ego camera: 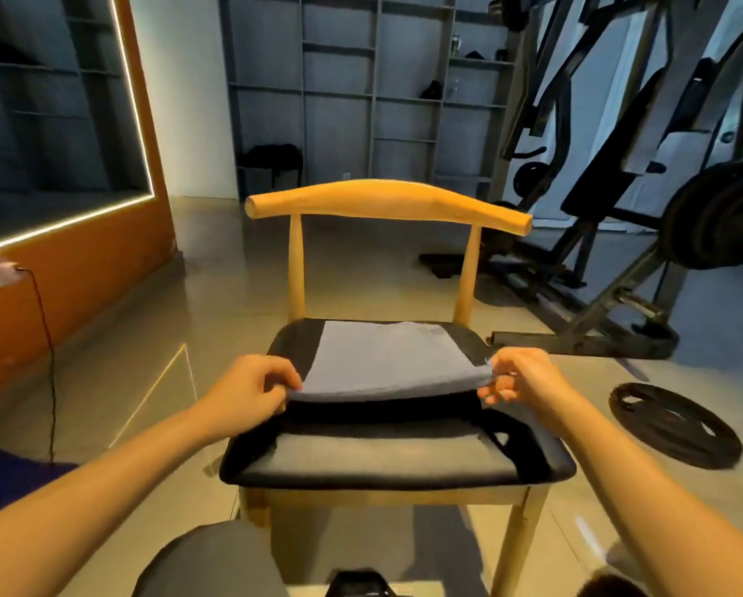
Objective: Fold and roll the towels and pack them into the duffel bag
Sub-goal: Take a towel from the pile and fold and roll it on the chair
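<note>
A grey-blue cloth towel (387, 355) lies spread on the black padded seat (294, 338) of a light wooden chair (296, 269) straight in front of the person. Its far edge rests flat near the two back posts, and its near edge is raised off the seat. The left hand (253, 394) pinches the near left corner between thumb and curled fingers. The right hand (518, 379) pinches the near right corner the same way, so the held edge runs taut from left to right between them. The towel therefore stretches away from the hands toward the curved wooden backrest (387, 204), with the gripped edge crosswise to the person and the free length running front to back. Each hand is at its own corner and neither is nearer the cloth; the pair stands about level. The next fold likely depends on this: the lifted edge would travel along the front-to-back line, and both corners need to move together to land square. Under the raised edge, on the front of the seat, lies a darker grey flat panel of cloth (378, 461); I cannot tell whether it is another towel or a lower layer. A black strap loop (501, 437) beside it may belong to the duffel bag, but that is unclear.
</note>
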Action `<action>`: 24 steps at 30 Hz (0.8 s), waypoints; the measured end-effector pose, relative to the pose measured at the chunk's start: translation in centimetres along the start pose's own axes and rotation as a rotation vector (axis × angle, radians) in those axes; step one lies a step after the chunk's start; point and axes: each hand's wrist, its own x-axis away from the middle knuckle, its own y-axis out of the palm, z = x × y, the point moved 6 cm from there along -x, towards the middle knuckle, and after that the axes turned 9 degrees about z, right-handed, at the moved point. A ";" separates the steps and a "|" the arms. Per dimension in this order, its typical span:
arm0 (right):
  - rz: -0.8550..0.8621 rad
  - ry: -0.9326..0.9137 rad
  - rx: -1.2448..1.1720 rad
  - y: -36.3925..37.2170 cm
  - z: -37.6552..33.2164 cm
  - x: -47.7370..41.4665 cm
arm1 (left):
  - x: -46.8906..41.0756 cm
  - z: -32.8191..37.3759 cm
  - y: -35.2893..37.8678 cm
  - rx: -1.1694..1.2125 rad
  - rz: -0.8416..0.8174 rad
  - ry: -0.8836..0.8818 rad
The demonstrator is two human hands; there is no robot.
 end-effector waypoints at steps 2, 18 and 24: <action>-0.126 0.005 0.174 0.4 4.0 1.3 | 2.2 -1.6 2.4 -0.071 -0.119 0.007; -0.386 -0.101 0.768 -1.2 6.0 5.8 | 5.0 0.2 4.0 -0.034 -0.644 0.049; -0.460 -0.059 0.836 -0.5 4.9 5.4 | -0.4 0.8 4.4 -0.069 -0.341 0.015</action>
